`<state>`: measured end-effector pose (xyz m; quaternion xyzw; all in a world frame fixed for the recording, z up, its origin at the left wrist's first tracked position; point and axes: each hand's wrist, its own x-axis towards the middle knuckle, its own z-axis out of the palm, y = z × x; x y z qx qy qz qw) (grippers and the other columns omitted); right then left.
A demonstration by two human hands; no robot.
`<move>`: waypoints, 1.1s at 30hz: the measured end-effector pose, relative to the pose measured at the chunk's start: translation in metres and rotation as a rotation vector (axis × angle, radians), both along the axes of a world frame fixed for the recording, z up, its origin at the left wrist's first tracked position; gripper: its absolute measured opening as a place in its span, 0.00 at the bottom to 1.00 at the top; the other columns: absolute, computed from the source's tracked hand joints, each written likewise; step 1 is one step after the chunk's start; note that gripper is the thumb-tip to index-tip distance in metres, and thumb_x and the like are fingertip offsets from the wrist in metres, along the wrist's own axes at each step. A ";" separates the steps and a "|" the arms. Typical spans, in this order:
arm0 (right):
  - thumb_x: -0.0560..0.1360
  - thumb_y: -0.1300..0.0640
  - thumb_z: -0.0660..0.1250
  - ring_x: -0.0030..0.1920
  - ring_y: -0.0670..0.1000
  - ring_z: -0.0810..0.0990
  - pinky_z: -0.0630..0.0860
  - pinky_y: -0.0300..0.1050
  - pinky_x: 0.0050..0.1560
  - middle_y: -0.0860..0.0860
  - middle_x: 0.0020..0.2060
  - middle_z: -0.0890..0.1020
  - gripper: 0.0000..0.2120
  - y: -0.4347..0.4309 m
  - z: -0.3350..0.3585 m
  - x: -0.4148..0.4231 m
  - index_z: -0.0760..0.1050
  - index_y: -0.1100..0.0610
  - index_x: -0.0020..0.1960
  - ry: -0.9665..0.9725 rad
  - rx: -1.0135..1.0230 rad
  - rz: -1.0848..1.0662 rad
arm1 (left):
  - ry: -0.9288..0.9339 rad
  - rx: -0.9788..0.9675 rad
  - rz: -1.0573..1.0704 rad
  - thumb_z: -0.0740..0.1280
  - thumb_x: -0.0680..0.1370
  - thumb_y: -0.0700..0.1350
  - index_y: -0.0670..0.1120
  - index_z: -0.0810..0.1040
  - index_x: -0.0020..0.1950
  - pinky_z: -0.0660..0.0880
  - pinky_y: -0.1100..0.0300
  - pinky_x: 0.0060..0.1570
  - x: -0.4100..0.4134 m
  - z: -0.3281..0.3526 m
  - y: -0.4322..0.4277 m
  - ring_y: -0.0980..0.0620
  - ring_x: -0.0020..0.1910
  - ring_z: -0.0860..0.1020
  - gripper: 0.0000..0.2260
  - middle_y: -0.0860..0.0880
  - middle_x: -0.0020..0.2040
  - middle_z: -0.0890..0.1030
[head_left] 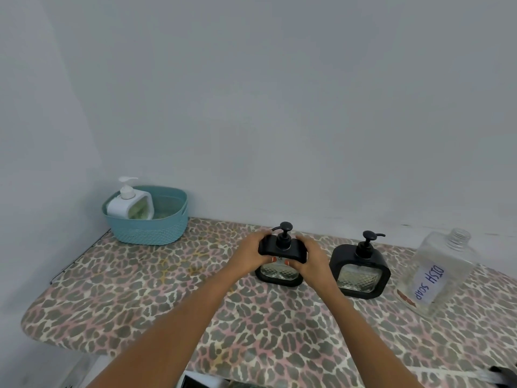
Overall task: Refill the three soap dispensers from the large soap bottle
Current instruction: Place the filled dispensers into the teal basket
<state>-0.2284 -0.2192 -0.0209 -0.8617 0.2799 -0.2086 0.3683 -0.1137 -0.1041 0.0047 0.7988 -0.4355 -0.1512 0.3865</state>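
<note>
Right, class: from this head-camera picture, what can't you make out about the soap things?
Head view: soap level in the held black dispenser; left grip and right grip cover its upper window.
Head view: base of the white dispenser, behind the blue basket wall.
Head view: dark object at bottom right, cut off by the edge.

Leopard-print ironing board (140, 303): teal basket (151, 231) 10 o'clock; black soap dispenser (279, 275) 12; second black soap dispenser (361, 275) 2; open-necked dish soap bottle (439, 270) 3.

The two black dispensers (282, 254) (360, 268) look matt plastic with ribbed clear panels. The basket (156, 228) at the board's (140, 298) far left corner is woven-textured plastic; the board's cover is printed cloth.
</note>
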 end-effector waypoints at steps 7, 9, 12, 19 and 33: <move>0.67 0.61 0.74 0.58 0.55 0.73 0.65 0.38 0.55 0.57 0.58 0.75 0.28 -0.002 0.015 0.005 0.69 0.61 0.65 0.078 -0.078 0.070 | 0.001 -0.021 -0.011 0.73 0.68 0.37 0.40 0.74 0.63 0.69 0.57 0.60 0.006 0.001 0.009 0.45 0.59 0.75 0.23 0.41 0.58 0.78; 0.67 0.60 0.74 0.59 0.55 0.72 0.64 0.36 0.55 0.57 0.59 0.74 0.29 0.001 0.022 0.009 0.69 0.61 0.65 0.097 -0.101 0.108 | 0.003 -0.037 0.001 0.73 0.68 0.37 0.40 0.73 0.63 0.69 0.59 0.59 0.010 0.004 0.016 0.46 0.59 0.75 0.24 0.42 0.59 0.78; 0.67 0.61 0.74 0.59 0.55 0.72 0.65 0.36 0.55 0.57 0.59 0.74 0.29 0.009 0.034 0.017 0.69 0.61 0.65 0.086 -0.116 0.144 | -0.001 -0.067 0.017 0.74 0.68 0.38 0.41 0.74 0.62 0.69 0.60 0.58 0.017 0.013 0.029 0.48 0.58 0.76 0.24 0.43 0.58 0.79; 0.65 0.61 0.76 0.59 0.57 0.74 0.70 0.47 0.63 0.59 0.58 0.76 0.30 0.031 0.069 0.051 0.71 0.61 0.64 0.029 -0.146 0.219 | -0.055 -0.110 0.071 0.74 0.67 0.39 0.42 0.76 0.59 0.71 0.64 0.52 0.045 0.050 0.064 0.50 0.52 0.77 0.21 0.45 0.54 0.80; 0.65 0.62 0.76 0.55 0.57 0.76 0.72 0.51 0.60 0.58 0.54 0.79 0.26 0.072 0.144 0.168 0.74 0.61 0.60 0.002 -0.196 0.439 | -0.128 -0.146 0.232 0.76 0.66 0.41 0.45 0.78 0.57 0.70 0.66 0.44 0.141 0.117 0.130 0.53 0.48 0.77 0.20 0.49 0.50 0.80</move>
